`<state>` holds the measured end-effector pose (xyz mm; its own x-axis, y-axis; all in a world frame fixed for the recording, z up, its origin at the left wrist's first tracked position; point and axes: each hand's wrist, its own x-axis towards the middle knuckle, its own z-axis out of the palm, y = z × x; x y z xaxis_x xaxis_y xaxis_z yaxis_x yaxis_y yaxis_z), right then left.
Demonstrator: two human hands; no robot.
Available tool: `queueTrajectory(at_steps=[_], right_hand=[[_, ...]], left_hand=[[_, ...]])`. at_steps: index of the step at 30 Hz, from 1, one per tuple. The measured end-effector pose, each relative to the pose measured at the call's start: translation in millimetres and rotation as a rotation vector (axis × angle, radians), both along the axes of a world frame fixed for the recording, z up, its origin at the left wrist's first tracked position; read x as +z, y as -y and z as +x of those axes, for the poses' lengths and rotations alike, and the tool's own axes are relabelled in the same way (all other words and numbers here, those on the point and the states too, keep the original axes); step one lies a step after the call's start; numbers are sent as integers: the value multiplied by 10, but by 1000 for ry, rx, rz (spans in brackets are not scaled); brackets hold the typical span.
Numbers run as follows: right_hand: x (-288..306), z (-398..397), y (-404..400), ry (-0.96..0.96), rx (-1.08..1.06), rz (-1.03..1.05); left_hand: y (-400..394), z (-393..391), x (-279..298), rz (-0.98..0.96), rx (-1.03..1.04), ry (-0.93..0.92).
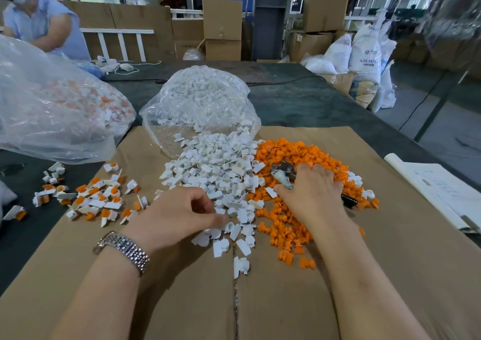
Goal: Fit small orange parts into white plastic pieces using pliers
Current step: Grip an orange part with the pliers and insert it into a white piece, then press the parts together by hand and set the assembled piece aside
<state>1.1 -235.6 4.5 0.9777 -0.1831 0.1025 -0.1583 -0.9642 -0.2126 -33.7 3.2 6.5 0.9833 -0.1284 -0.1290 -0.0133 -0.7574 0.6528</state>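
1. While resting over the orange parts point(299, 154) heap, right hand point(315, 193) grips pliers point(283, 177), fingers curled round the handles.
2. Left hand point(179, 212), fingers curled, pinching among white pieces point(216, 165) mid-cardboard point(182, 300).
3. Assembled pieces point(99, 199) scattered left, by desk point(299, 100) edge.

White pcs heap point(213, 162) touching orange parts heap point(299, 157); pliers point(283, 174) atop orange.
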Motion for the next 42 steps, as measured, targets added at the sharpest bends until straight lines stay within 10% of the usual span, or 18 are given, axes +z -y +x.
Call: queueTrajectory(at_steps=[8, 30, 42], right_hand=[[-76, 3, -8, 34, 30, 84], [48, -165, 31, 5, 455, 174], [178, -196, -58, 194, 510, 811]], left_hand=[[107, 5, -43, 85, 35, 110], [129, 3, 25, -677, 191, 39], [150, 77, 3, -1286, 110, -273]])
